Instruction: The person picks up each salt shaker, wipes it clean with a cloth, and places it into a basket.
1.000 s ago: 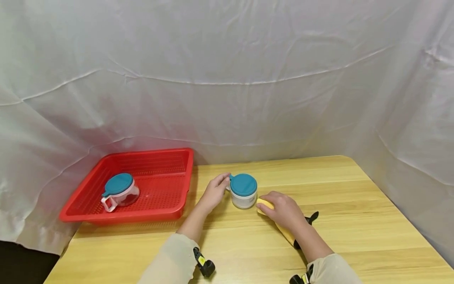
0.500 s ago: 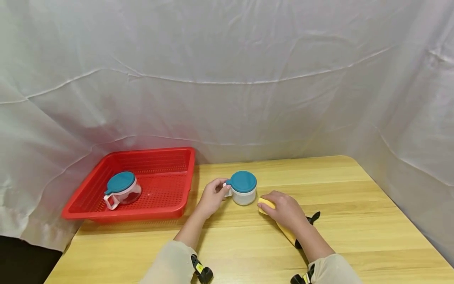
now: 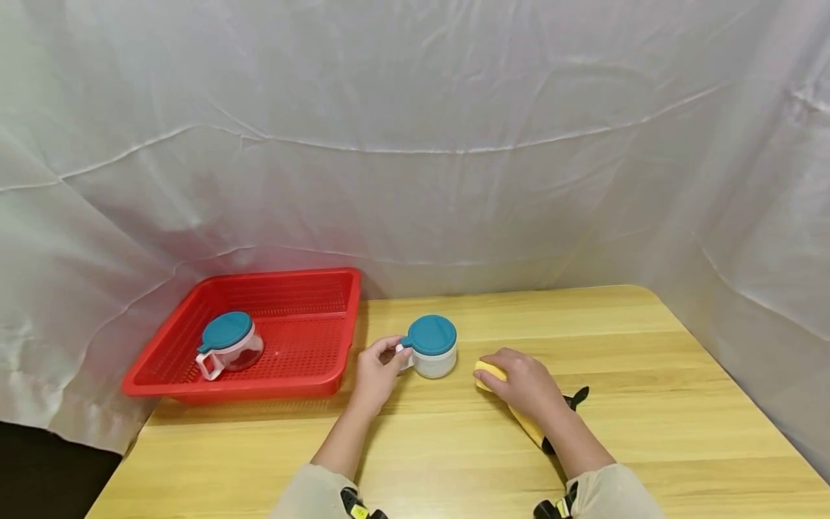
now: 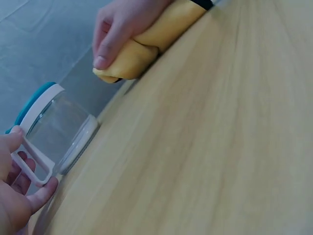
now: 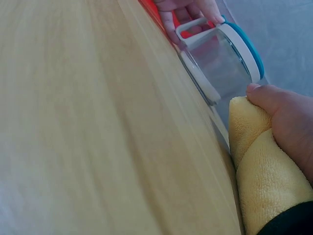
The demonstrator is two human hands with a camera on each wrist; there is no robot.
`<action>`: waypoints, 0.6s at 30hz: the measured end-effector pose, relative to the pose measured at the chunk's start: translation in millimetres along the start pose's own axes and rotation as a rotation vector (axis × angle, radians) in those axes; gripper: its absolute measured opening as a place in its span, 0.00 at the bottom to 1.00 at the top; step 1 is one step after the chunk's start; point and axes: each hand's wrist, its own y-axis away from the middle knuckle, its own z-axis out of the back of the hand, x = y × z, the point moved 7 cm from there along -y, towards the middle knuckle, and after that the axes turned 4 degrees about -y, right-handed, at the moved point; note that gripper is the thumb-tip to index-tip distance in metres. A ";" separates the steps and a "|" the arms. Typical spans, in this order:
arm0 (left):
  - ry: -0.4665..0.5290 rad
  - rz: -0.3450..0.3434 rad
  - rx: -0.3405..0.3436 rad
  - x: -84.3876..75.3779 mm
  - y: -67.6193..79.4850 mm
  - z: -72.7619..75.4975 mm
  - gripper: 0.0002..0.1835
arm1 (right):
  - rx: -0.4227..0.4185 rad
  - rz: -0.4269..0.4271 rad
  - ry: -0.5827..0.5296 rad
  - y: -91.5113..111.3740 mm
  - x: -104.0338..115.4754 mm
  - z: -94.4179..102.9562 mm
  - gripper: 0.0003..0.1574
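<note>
A clear seasoning jar (image 3: 433, 353) with a blue-green lid and white collar stands upright on the wooden table. My left hand (image 3: 377, 375) grips its white handle (image 4: 41, 166), thumb near the lid's tab and fingers behind and below the handle. To the right, my right hand (image 3: 524, 382) holds the end of a yellow plush item (image 5: 269, 176) with black parts, which lies slantwise on the table. Part of that item is hidden under the hand and forearm. A gap separates the jar from the yellow end in the head view.
At the left stands a red plastic basket (image 3: 344, 346) with perforated walls. A similar lidded jar (image 3: 228, 339) lies tilted inside it. Pale fabric curtain (image 3: 415, 202) hangs behind the table (image 3: 454, 454) and along its sides.
My left hand has taken hold of the handle, and the jar has shifted left, away from the yellow plush item. The right hand keeps its hold, almost unmoved. The head view has shifted slightly.
</note>
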 end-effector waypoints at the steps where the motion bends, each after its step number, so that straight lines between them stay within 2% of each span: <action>1: 0.002 0.004 -0.001 5.6 -0.7 1.3 0.15 | 0.000 -0.001 -0.001 0.2 -0.1 -0.2 0.24; 6: 0.058 0.050 -0.039 34.5 -5.6 5.9 0.17 | 0.003 -0.004 -0.002 0.9 -0.8 0.1 0.25; 8: 0.075 0.070 -0.059 40.1 -6.2 7.2 0.17 | 0.003 -0.004 -0.001 1.1 -1.2 0.4 0.25; 18: 0.027 0.061 -0.068 46.8 -9.4 10.0 0.16 | -0.009 0.002 -0.004 0.8 -0.9 1.1 0.24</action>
